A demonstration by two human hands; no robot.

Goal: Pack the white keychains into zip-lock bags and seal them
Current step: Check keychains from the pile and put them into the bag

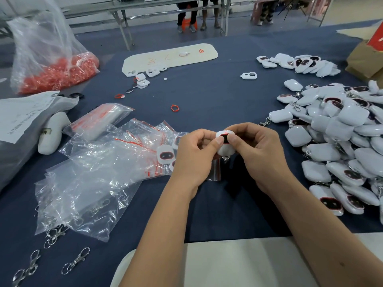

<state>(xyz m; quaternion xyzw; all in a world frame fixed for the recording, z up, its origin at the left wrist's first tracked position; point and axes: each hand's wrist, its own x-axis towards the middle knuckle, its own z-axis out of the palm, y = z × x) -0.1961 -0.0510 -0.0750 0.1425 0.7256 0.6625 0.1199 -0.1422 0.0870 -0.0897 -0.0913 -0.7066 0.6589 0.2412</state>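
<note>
A white keychain (pixel 224 145) with a black, red-rimmed face is held between both hands above the blue table (pixel 207 96). My left hand (pixel 195 156) pinches its left side, thumb on the face. My right hand (pixel 259 152) grips its right side, thumb near the face. Its metal clasp hangs below, over a small clear zip-lock bag (pixel 215 170) lying partly under my hands. Packed keychains in bags (pixel 165 155) lie just left of my left hand. A large heap of loose white keychains (pixel 342 141) fills the right side.
Empty zip-lock bags with red seals (pixel 99 162) spread at left, a bundle of them (pixel 101 119) behind. A bag of red rings (pixel 58 73) stands far left. Metal clasps (pixel 76 259) lie at front left. A white tray (pixel 170 56), loose parts and a cardboard box (pixel 366 59) sit farther back.
</note>
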